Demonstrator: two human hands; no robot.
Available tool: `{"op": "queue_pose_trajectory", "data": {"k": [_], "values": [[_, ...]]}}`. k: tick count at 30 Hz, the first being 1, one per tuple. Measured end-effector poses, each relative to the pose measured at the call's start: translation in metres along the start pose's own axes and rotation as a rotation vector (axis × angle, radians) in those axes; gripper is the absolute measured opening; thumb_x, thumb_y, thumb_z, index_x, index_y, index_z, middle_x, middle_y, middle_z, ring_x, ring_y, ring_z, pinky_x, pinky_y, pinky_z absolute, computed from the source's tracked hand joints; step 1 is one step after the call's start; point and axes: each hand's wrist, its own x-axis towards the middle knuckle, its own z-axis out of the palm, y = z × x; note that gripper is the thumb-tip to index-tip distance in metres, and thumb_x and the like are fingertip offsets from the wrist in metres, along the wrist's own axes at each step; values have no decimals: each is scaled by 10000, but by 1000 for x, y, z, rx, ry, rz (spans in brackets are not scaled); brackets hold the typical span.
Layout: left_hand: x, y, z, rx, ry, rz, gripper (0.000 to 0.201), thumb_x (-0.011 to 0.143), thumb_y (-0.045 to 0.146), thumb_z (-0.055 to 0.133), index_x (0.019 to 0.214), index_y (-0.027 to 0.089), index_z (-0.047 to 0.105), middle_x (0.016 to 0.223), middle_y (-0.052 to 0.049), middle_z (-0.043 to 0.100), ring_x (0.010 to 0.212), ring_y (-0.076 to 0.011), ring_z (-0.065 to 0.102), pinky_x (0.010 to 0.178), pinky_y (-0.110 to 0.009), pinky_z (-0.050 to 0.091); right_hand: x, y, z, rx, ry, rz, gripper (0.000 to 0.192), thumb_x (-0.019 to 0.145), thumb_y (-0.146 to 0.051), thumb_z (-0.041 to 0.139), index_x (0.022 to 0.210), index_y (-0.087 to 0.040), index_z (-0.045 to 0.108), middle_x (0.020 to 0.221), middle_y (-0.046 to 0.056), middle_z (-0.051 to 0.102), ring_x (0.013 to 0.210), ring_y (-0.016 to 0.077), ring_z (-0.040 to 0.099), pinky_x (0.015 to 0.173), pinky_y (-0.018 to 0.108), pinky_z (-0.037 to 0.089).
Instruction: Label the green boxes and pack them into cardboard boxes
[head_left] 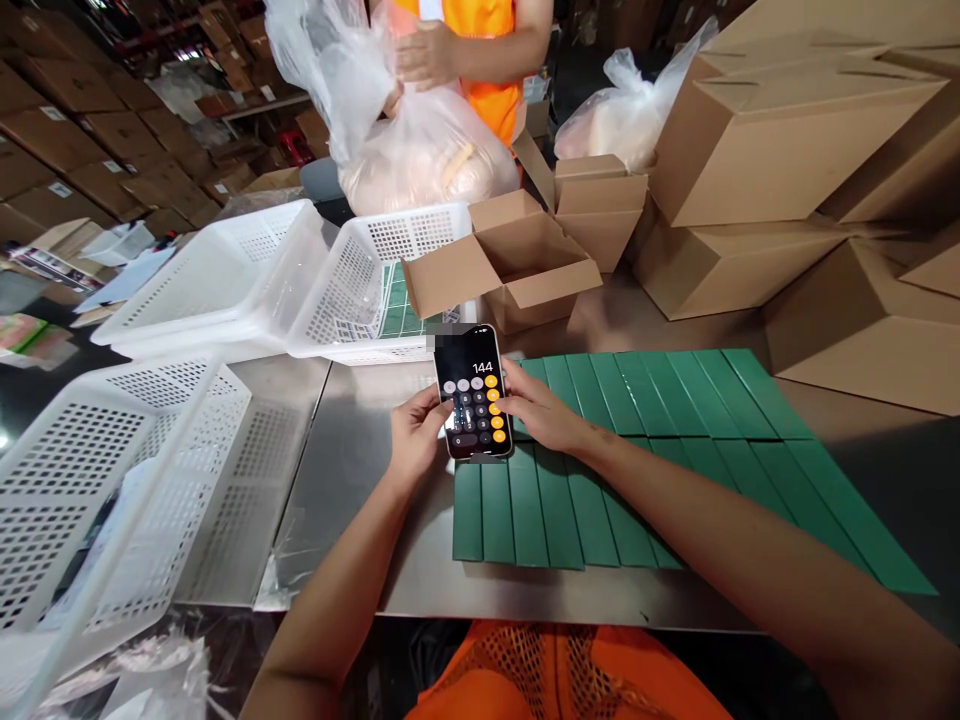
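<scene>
Head view shows the left hand point(415, 437) cradling a black smartphone point(474, 392) from its left edge, screen up showing a calculator reading 144, while the right hand point(541, 411) pinches its right edge to steady it above rows of flat green cardboard sleeves point(637, 450) spread on the steel table point(352, 480).

Dark green boxes point(637, 450) line the steel-grey bench point(352, 450); beside them white perforated baskets point(225, 270), behind them plain brown cartons point(787, 140), black-screened phone point(474, 392).
</scene>
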Motion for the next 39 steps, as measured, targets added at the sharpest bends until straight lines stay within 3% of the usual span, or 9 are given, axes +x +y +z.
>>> {"op": "queue_pose_trajectory", "data": {"k": [8, 12, 19, 23, 27, 32, 39], "values": [[0, -1, -1, -13, -21, 8, 235, 756, 300, 706, 932, 175, 798, 859, -35, 773, 780, -205, 665, 718, -302, 506, 0, 1, 2, -7, 21, -2, 340, 898, -335, 548, 1220, -236, 498, 947, 17, 666, 854, 218, 629, 746, 362, 485], [-1, 0, 0, -18, -14, -6, 248, 734, 304, 720, 932, 176, 796, 875, -40, 775, 799, -213, 671, 736, -308, 510, 0, 2, 2, -75, 53, -8, 319, 898, -329, 560, 1201, -241, 508, 907, 9, 674, 833, 222, 633, 752, 373, 485], [0, 0, -1, 2, -25, 9, 227, 736, 280, 701, 922, 184, 791, 855, -35, 766, 819, -218, 666, 760, -313, 505, 0, 4, 2, 27, 47, 15, 281, 876, -278, 521, 1156, -254, 530, 878, -8, 658, 863, 218, 620, 765, 364, 476], [-1, 2, 1, 11, -52, 16, 196, 722, 227, 679, 889, 181, 770, 787, -20, 734, 809, -214, 656, 745, -305, 496, 0, 2, 3, 56, 21, 25, 411, 769, -217, 573, 1172, -243, 497, 872, -15, 639, 810, 202, 608, 710, 342, 469], [-1, 4, 1, -20, -74, 6, 286, 663, 160, 654, 930, 190, 751, 856, -17, 744, 825, -205, 648, 765, -303, 489, -1, 1, 4, 73, -7, 28, 601, 686, -163, 590, 1263, -246, 445, 876, -13, 637, 814, 205, 615, 685, 333, 474], [2, 2, -3, -40, -157, -4, 413, 590, 98, 603, 969, 186, 743, 853, -16, 729, 815, -203, 640, 727, -287, 475, -1, 2, 3, 71, -8, 8, 580, 663, -148, 583, 1218, -249, 449, 875, -9, 636, 800, 205, 613, 665, 332, 481], [2, -1, -5, -3, -190, 22, 389, 653, 115, 625, 1021, 196, 721, 899, -2, 726, 819, -182, 641, 733, -271, 483, -1, 2, 6, -61, 29, -1, 560, 701, -240, 665, 1216, -247, 445, 914, 1, 663, 827, 217, 645, 698, 350, 506]]}}
